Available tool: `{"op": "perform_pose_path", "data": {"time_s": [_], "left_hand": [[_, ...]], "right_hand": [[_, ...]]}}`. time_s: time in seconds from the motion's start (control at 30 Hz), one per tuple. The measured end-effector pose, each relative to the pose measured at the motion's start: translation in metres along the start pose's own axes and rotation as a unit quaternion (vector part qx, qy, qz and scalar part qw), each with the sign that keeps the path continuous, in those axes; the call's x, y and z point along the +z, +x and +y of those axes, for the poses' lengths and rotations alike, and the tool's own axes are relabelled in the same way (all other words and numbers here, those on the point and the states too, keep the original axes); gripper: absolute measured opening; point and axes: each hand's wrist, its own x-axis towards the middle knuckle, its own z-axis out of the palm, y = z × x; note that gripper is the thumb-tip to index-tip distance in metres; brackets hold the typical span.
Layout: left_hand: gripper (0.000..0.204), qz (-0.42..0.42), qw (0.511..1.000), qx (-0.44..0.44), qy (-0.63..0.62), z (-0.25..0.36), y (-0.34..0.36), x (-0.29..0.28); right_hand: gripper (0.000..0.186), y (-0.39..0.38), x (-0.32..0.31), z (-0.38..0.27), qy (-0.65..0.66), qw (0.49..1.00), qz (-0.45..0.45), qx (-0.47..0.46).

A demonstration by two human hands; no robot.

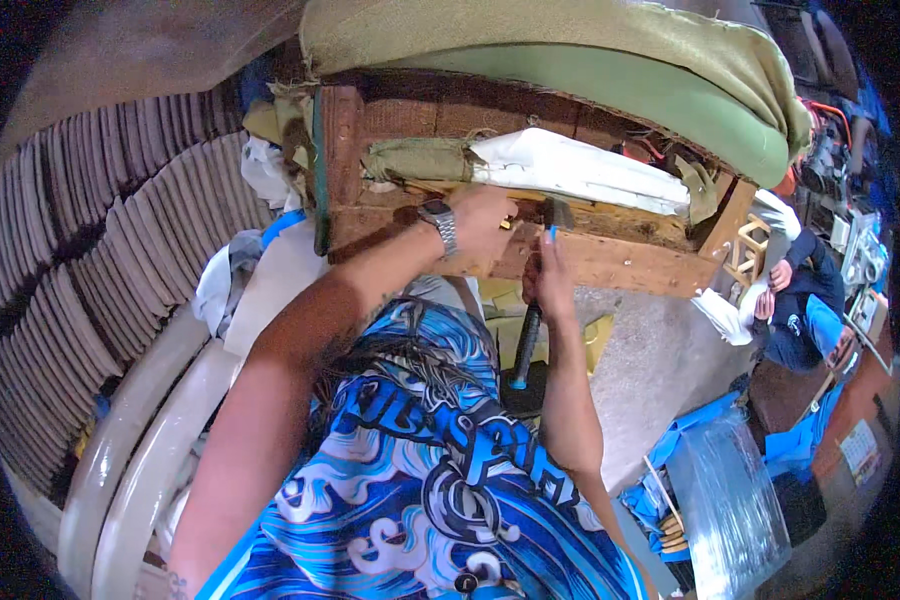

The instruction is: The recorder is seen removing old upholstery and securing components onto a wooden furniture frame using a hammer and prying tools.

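A wooden furniture frame (610,262), with green foam and beige cloth along its far side, lies across the space in front of me. My right hand (548,275) is closed around the dark handle of a hammer (527,345), which has blue accents; its head is over the frame's near rail. Just to the left, my left hand (482,225), with a metal watch at the wrist, is down at that rail with its fingers curled. What those fingers hold, if anything, is hidden. White padding (580,172) and a torn strip of olive cloth (420,160) lie inside the frame beyond my hands.
Stacked layers of greyish material (120,230) fill the left side. Below them stand long, pale, plastic-wrapped curved pieces (160,450). At the right, another person (805,310) in dark clothing handles white material. A plastic-wrapped panel (728,490) sits at lower right.
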Motion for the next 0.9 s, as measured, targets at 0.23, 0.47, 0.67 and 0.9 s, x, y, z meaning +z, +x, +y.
{"op": "perform_pose_path", "data": {"time_s": [0.23,0.47,0.67,0.9], "left_hand": [[0.036,-0.011,1.000,-0.017,0.020,0.001,0.000,-0.027],[0.034,0.033,0.999,0.016,0.010,-0.007,-0.007,-0.035],[0.028,0.083,0.995,0.051,-0.035,-0.010,-0.013,-0.039],[0.032,0.113,0.988,0.092,-0.045,-0.009,-0.016,-0.036]], "right_hand": [[0.035,-0.006,-0.002,-0.013,0.060,0.997,-0.029,0.038],[0.031,-0.025,0.011,-0.033,0.083,0.996,-0.020,0.013],[0.031,-0.027,0.011,-0.029,0.062,0.998,-0.001,-0.033],[0.032,-0.020,0.012,-0.015,0.045,0.998,0.014,-0.053]]}}
